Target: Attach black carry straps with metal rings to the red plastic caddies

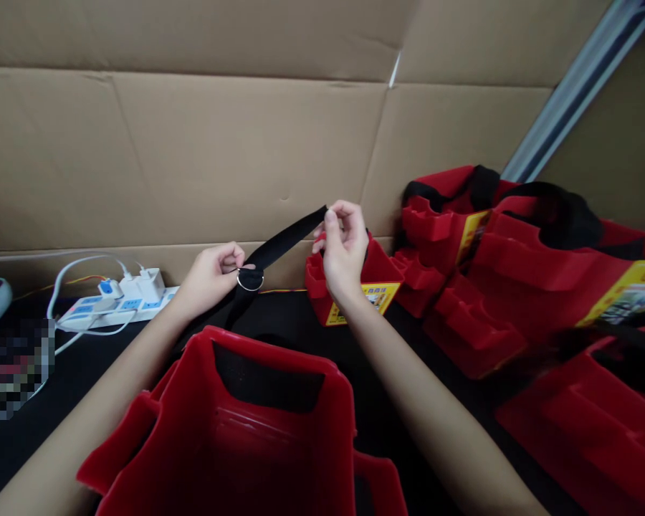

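Note:
A black webbing strap (pixel 290 239) is stretched between my two hands above the dark table. My left hand (pixel 213 276) is closed on it beside a round metal ring (pixel 250 279), through which the strap passes. Higher and to the right, my right hand (pixel 345 247) pinches the strap's upper end between thumb and fingers. Below the hands, nearest me, stands a red plastic box (pixel 284 358) with an open top and side pockets. A dark panel shows in its far wall. Where the strap's lower part goes behind this box is hidden.
Several more red boxes (pixel 548 258) with black straps and yellow labels stand on the right. A smaller red box (pixel 381 265) sits behind my right hand. At the left lies a white power strip (pixel 134 304) with plugs and cables. A cardboard wall (pixel 247 143) rises behind.

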`<state>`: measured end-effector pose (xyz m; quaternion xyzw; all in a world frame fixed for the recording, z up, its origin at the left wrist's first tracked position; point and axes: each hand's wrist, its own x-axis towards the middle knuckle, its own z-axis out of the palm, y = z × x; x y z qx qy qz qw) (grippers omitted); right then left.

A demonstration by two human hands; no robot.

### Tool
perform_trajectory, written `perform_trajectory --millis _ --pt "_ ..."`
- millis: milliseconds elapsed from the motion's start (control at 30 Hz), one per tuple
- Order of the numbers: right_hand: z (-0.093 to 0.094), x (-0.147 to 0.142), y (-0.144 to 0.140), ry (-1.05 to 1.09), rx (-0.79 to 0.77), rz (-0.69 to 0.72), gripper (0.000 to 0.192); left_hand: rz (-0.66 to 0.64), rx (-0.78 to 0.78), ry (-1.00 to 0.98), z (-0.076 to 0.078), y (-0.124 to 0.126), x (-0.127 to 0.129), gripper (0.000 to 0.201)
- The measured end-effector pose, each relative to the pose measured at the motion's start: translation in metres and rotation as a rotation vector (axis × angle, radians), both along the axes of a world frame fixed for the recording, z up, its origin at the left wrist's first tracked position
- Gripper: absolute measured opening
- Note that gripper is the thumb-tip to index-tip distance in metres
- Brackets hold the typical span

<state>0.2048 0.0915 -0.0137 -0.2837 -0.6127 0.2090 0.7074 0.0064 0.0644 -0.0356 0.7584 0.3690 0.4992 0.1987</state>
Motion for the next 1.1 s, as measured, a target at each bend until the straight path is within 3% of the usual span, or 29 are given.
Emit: perform_trajectory --millis 100,200,300,367,433,533,600,733,900,1100 --pt "0.0 -0.002 0.001 0.049 -0.095 0.17 0.026 0.127 0.08 -0.009 -0.001 0.003 -0.005 0.017" --pt "-0.008 -0.015 -0.002 0.154 -0.477 0.478 0.028 0.259 0.183 -0.006 -0.002 0.006 -0.009 0.013" --pt "-0.018 -0.028 -0.012 0.081 -0.785 0.719 0.025 0.34 0.262 0.006 -0.003 0.005 -0.01 0.009" --pt "-0.022 -0.034 -0.018 0.007 -0.865 0.833 0.019 0.36 0.295 0.01 -0.003 0.002 -0.006 0.013" --pt "-0.023 -0.037 -0.023 -0.016 -0.903 0.912 0.017 0.359 0.31 0.032 -0.002 -0.001 -0.002 0.03" --pt "-0.026 -0.041 -0.025 0.023 -0.91 0.951 0.013 0.359 0.334 0.09 -0.003 -0.006 0.005 0.056" --pt "-0.03 -0.043 -0.022 0.081 -0.905 0.94 0.013 0.355 0.372 0.123 -0.003 -0.008 0.007 0.06" --pt "-0.036 -0.046 -0.018 0.174 -0.93 0.925 0.013 0.249 0.387 0.174 -0.002 -0.005 0.004 0.053" --pt "-0.032 -0.047 -0.019 0.179 -1.017 1.012 0.006 0.145 0.298 0.145 -0.001 0.001 -0.001 0.044" --pt "-0.041 -0.053 -0.017 0.289 -0.958 0.982 0.005 0.0 0.158 0.172 -0.002 0.0 0.001 0.035"
